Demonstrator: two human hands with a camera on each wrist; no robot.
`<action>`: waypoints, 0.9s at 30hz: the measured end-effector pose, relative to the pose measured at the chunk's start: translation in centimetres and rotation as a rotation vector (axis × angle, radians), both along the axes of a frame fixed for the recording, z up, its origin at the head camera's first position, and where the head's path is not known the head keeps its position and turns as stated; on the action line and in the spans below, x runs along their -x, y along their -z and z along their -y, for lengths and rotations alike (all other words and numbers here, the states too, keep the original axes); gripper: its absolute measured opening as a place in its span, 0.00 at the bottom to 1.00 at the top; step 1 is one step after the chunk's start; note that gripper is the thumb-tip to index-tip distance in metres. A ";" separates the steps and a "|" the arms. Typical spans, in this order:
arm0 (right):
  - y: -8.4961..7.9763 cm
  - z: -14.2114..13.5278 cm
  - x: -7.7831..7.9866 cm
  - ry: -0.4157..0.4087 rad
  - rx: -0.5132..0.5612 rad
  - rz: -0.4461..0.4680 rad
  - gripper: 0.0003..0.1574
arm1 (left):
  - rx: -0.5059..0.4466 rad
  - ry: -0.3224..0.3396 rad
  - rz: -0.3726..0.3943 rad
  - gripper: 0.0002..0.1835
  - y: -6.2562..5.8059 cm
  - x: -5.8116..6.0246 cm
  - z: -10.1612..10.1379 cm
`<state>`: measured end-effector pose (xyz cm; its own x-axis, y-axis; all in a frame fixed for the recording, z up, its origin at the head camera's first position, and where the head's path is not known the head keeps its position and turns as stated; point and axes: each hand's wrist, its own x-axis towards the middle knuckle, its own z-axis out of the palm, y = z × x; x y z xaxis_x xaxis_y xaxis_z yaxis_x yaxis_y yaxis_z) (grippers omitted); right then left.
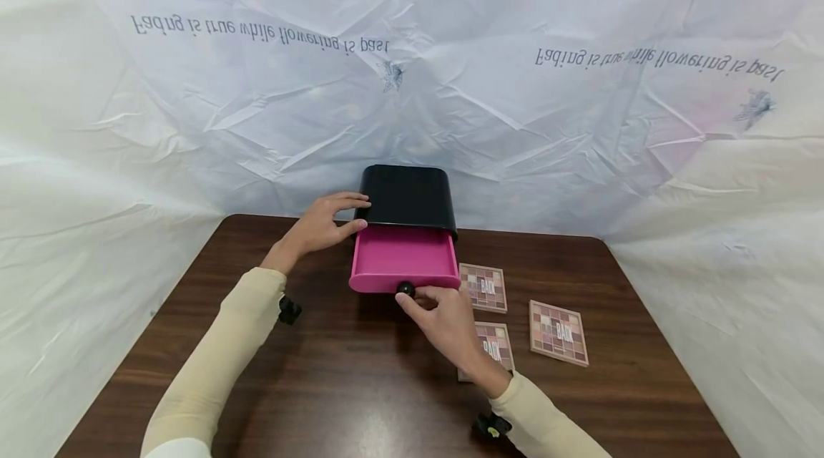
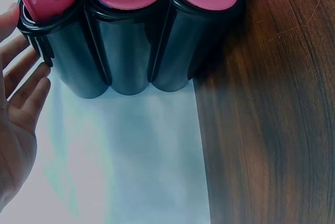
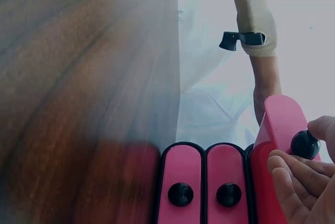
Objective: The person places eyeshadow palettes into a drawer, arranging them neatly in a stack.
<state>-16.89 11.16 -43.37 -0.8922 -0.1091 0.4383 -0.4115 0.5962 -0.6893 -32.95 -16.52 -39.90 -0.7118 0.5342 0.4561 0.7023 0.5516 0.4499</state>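
Observation:
A glossy black drawer cabinet stands at the table's far edge, with three pink-fronted tiers. Its top drawer is pulled partway out, and the bare pink floor of it shows. My right hand pinches the round black knob on that drawer's front between thumb and fingers. The two lower drawers are closed, each with its own black knob. My left hand rests against the cabinet's upper left side, fingertips on the top edge and thumb by the front corner. Its fingers look fairly straight.
Three square palettes with pinkish checkered covers lie right of the cabinet: one near it, one partly under my right wrist, one farther right. A white printed sheet hangs behind the dark wooden table.

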 end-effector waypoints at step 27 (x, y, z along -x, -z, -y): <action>1.3 -0.1 -3.2 -0.018 -0.034 0.071 0.17 | 0.000 -0.004 0.012 0.25 0.1 0.2 0.0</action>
